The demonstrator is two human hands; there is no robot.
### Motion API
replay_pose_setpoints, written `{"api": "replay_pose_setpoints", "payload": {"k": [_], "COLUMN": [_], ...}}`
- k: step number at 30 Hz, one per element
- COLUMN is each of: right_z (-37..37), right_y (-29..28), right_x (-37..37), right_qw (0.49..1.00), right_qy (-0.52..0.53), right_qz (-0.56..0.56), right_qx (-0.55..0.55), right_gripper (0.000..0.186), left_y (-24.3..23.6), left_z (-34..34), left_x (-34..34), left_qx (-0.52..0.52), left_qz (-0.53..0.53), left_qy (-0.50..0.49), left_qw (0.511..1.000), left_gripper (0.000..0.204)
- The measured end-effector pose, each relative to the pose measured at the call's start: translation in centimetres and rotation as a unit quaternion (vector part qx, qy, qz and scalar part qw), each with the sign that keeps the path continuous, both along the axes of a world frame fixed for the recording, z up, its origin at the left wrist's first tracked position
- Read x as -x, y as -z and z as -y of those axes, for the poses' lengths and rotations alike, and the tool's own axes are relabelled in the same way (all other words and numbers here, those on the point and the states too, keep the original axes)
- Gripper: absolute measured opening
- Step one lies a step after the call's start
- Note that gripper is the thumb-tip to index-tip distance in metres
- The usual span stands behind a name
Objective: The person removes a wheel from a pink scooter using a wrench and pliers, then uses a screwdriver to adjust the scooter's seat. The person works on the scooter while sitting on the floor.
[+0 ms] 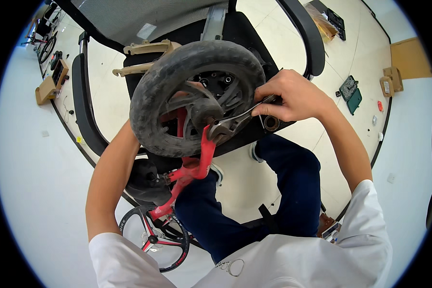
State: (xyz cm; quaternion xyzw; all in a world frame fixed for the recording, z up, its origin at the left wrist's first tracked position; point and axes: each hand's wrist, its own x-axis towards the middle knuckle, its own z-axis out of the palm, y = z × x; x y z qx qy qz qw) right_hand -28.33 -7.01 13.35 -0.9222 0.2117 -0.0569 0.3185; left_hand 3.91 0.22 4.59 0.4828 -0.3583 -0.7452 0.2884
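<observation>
A small wheel with a thick black tyre (151, 103) rests tilted over the black seat of an office chair. A red metal fork (207, 151) reaches up to its hub (207, 111). My right hand (290, 96) is closed round what looks like a metal wrench (243, 114), whose far end lies at the hub beside the red fork tip. My left forearm (111, 168) runs up to the left side of the tyre. Behind the wheel, my left hand is mostly hidden, so its fingers cannot be made out.
Tan metal arms (149, 54) lie behind the tyre, and a round metal ring (271, 124) sits near the seat's edge. Chair armrests (86, 103) flank the work. Below stands a three-spoke bicycle wheel (152, 239). Cardboard boxes (388, 82) and a green case (354, 102) lie on the right.
</observation>
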Motion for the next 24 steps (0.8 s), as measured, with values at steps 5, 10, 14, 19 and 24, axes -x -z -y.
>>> {"api": "replay_pose_setpoints", "payload": {"k": [5, 10, 14, 19, 24], "right_z": [-0.8, -1.8, -3.4, -7.8, -16.2], "right_y": [0.9, 0.9, 1.3, 3.7, 5.8], "right_x": [0.2, 0.0, 0.5, 2.8, 4.1], "right_qw": [0.999, 0.998, 0.997, 0.986, 0.955], "right_qy": [0.009, 0.005, 0.034, 0.133, 0.225], "right_qz": [0.01, 0.025, 0.029, 0.084, 0.121], "right_qx": [-0.05, -0.059, -0.068, -0.063, -0.152], "right_gripper": [0.026, 0.024, 0.023, 0.023, 0.035], "left_y": [-3.3, -3.8, -4.1, -5.0, -6.6], "left_z": [-0.2, -0.1, 0.0, -0.9, -3.2], "left_x": [0.0, -0.6, -0.6, 0.6, 3.1], "left_qx": [-0.014, -0.008, 0.002, 0.059, 0.177], "left_qz": [0.073, 0.091, 0.096, 0.103, 0.117], "left_qy": [-0.045, -0.044, -0.034, 0.019, 0.084], "left_qw": [0.996, 0.995, 0.995, 0.993, 0.974], "left_gripper": [0.038, 0.041, 0.043, 0.045, 0.048]}}
